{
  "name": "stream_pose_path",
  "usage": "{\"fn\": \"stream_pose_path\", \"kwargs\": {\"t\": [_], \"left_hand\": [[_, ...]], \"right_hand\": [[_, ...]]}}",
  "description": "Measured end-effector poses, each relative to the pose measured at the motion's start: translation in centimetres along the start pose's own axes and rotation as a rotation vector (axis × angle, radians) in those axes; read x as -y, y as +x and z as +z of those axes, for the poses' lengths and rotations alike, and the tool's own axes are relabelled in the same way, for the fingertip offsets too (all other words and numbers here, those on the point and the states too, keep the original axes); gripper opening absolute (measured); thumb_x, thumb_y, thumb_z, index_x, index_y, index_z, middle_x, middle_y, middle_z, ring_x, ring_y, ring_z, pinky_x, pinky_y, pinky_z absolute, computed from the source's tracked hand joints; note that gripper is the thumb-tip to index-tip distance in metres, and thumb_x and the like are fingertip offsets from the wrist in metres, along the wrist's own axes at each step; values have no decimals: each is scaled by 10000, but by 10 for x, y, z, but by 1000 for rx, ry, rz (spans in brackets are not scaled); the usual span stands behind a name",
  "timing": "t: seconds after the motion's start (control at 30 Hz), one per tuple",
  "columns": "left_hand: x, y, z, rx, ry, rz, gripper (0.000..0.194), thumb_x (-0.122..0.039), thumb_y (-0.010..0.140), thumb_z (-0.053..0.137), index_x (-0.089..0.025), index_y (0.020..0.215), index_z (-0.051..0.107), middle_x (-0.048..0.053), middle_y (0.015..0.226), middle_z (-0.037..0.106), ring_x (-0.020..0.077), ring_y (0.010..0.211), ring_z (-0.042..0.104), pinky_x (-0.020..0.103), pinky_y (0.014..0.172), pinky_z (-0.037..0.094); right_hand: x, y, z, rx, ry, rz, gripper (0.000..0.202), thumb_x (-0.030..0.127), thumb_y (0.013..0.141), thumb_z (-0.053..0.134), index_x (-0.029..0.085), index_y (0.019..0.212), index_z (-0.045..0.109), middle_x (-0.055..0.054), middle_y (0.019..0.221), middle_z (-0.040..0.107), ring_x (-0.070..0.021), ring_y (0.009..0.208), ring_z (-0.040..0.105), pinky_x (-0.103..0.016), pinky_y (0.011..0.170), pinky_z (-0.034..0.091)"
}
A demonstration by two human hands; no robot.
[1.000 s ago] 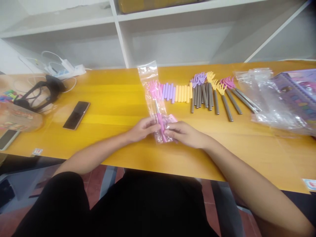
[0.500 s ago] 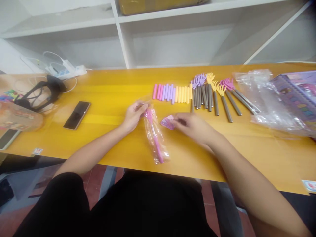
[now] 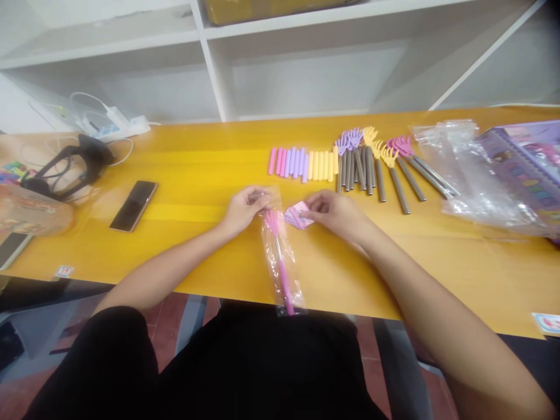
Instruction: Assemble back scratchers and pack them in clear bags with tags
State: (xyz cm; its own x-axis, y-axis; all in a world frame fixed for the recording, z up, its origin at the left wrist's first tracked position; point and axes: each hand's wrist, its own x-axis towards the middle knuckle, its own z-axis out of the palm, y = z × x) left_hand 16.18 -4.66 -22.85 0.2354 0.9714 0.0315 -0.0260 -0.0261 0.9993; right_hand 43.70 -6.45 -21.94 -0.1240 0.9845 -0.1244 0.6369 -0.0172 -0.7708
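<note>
My left hand (image 3: 247, 209) pinches the top of a clear plastic bag (image 3: 292, 262). Inside the bag lies a pink back scratcher (image 3: 283, 274), its claw toward my fingers and its handle end near the table's front edge. My right hand (image 3: 335, 211) is closed on the right side of a few small pink cards (image 3: 298, 215), which lie just right of the bag's top. Beyond my hands, a row of pink, purple and yellow tubes (image 3: 303, 164) sits on the table. To their right are several scratchers with metal rods (image 3: 362, 169) and purple, yellow or pink claws.
Clear bags (image 3: 468, 169) and a purple box (image 3: 520, 169) are at the right. On the left are a phone (image 3: 133, 205), black glasses-like gear (image 3: 74, 166), a plastic tub (image 3: 32, 210) and a power strip (image 3: 125, 128). White shelves (image 3: 306, 76) stand behind the table (image 3: 196, 157).
The bagged scratcher has moved toward the table's front edge and slightly right. My left hand has shifted slightly right and down. My right hand has come a little lower over the cards.
</note>
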Motion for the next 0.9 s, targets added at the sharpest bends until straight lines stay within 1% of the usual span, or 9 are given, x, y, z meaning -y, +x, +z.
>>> {"fn": "stream_pose_path", "kwargs": {"t": [0.13, 0.23, 0.3, 0.43, 0.53, 0.63, 0.73, 0.83, 0.9], "left_hand": [[-3, -7, 6, 85, 58, -41, 554, -691, 823, 844, -177, 855, 638, 8, 758, 717, 145, 696, 704, 252, 655, 518], [-4, -14, 10, 143, 103, -36, 537, -682, 847, 823, -173, 830, 649, 19, 752, 718, 140, 678, 679, 253, 640, 502], [-4, -18, 13, 163, 139, -27, 524, -675, 883, 789, -173, 814, 657, 23, 748, 711, 134, 661, 656, 255, 632, 491], [-3, -24, 16, 215, 209, -22, 540, -660, 984, 663, -180, 737, 649, 13, 690, 659, 121, 604, 580, 258, 594, 448], [-4, -26, 17, 231, 238, -19, 537, -644, 997, 641, -180, 728, 673, 10, 682, 643, 129, 613, 572, 264, 600, 443], [-5, -27, 17, 228, 261, -20, 553, -648, 996, 634, -180, 703, 672, 16, 676, 641, 139, 620, 569, 273, 602, 432], [-8, -29, 18, 245, 242, -27, 591, -660, 1003, 613, -184, 653, 635, 9, 633, 607, 133, 592, 534, 281, 600, 414], [-12, -30, 20, 267, 189, -52, 596, -669, 1006, 600, -182, 666, 654, 22, 658, 644, 142, 619, 569, 291, 637, 447], [-12, -30, 20, 267, 162, -62, 590, -676, 997, 609, -180, 686, 684, 36, 694, 683, 155, 658, 609, 304, 686, 479]], "right_hand": [[-8, 4, -2, 53, 158, 22, 383, 517, 770, 890, 206, 913, 719, -59, 866, 779, -197, 753, 685, -341, 710, 521], [-7, 3, -7, 90, 249, -11, 471, 625, 735, 894, 207, 844, 705, -76, 886, 790, -206, 785, 700, -353, 739, 546], [-3, 1, -10, 108, 267, -27, 502, 659, 728, 891, 203, 827, 707, -78, 877, 790, -204, 788, 700, -349, 733, 544], [4, -1, -14, 109, 254, -45, 547, 719, 737, 872, 201, 819, 716, -76, 833, 773, -185, 724, 660, -325, 654, 504], [6, -1, -16, 108, 262, -67, 602, 792, 745, 831, 206, 808, 705, -62, 784, 738, -167, 680, 607, -313, 616, 462], [7, -2, -18, 121, 283, -54, 649, 844, 755, 790, 204, 821, 699, -36, 735, 681, -147, 644, 543, -302, 594, 414], [11, -7, -18, 57, 316, -85, 637, 826, 789, 784, 199, 856, 690, -26, 754, 659, -133, 644, 516, -296, 595, 404], [19, -18, -13, -10, 423, -212, 522, 711, 863, 805, 216, 884, 638, -11, 748, 641, -130, 630, 540, -295, 586, 442], [26, -28, -10, 7, 480, -323, 424, 613, 912, 805, 229, 902, 625, -23, 799, 667, -144, 649, 595, -310, 592, 499]]}}
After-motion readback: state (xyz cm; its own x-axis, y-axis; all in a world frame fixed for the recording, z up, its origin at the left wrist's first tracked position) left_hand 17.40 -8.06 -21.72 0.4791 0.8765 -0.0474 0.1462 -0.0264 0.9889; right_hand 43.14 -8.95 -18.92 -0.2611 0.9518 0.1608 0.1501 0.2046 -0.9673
